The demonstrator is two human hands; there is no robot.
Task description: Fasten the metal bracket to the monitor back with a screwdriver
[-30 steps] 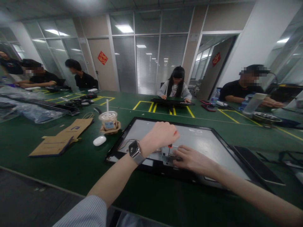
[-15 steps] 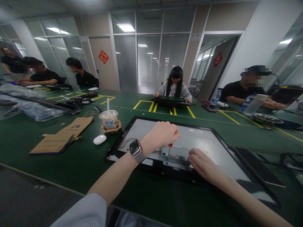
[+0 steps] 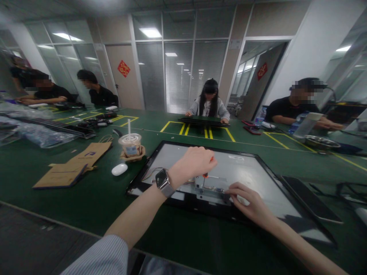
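My left hand (image 3: 199,161), with a watch on its wrist, is closed around a screwdriver (image 3: 205,176). The tool's red-orange handle is mostly hidden in the fist. Its thin shaft points down, nearly upright, onto a silver metal bracket (image 3: 210,194). This bracket lies at the near edge of a large flat screen panel (image 3: 255,177) with a black frame, whose grey back faces up. My right hand (image 3: 249,198) has its thumb and fingertips closed at the bracket's right end. Thin cables (image 3: 151,172) run on the panel left of my wrist.
Left of the panel are a lidded drink cup (image 3: 132,145) in a carrier, a white oval case (image 3: 119,169) and a brown paper bag (image 3: 69,168). A dark flat phone-like slab (image 3: 311,198) lies on the right. A co-worker (image 3: 210,103) sits opposite; other people sit along the table.
My right hand's fingers have shifted and drawn into a pinch at the bracket's right end. My left hand keeps the screwdriver in nearly the same place. The view has turned slightly.
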